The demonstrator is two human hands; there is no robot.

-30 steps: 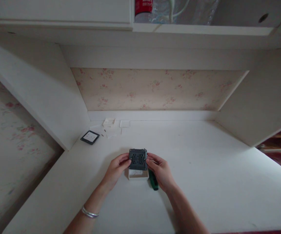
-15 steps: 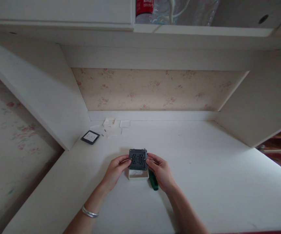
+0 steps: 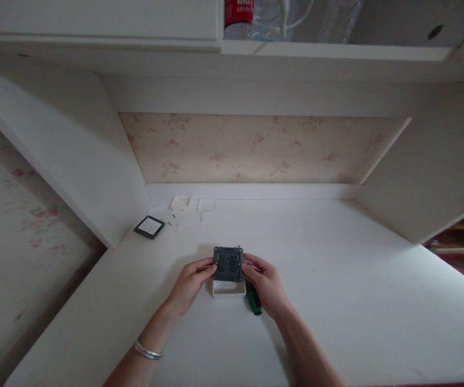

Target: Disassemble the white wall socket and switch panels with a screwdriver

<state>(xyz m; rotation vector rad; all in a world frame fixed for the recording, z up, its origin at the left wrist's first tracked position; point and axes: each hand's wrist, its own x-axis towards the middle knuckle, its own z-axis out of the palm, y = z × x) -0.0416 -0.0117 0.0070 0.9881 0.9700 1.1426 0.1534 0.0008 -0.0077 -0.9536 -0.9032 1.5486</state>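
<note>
Between my two hands is a dark grey wall socket module (image 3: 227, 264), held by its left and right edges. My left hand (image 3: 191, 279) pinches its left side with thumb and fingers, and a silver bangle is on that wrist. The right edge is pinched by my right hand (image 3: 265, 280). Below and partly behind the module, a white mounting box (image 3: 229, 291) lies with its open side up. Close by my right hand is a green-handled tool (image 3: 253, 299); its far end is hidden.
At the back left lie a black-framed socket faceplate (image 3: 149, 227), a white box (image 3: 181, 202), a thin white square frame (image 3: 207, 205) and two small screws. Side panels bound the white desk (image 3: 336, 301) left and right. Above, a shelf holds plastic bottles (image 3: 239, 13).
</note>
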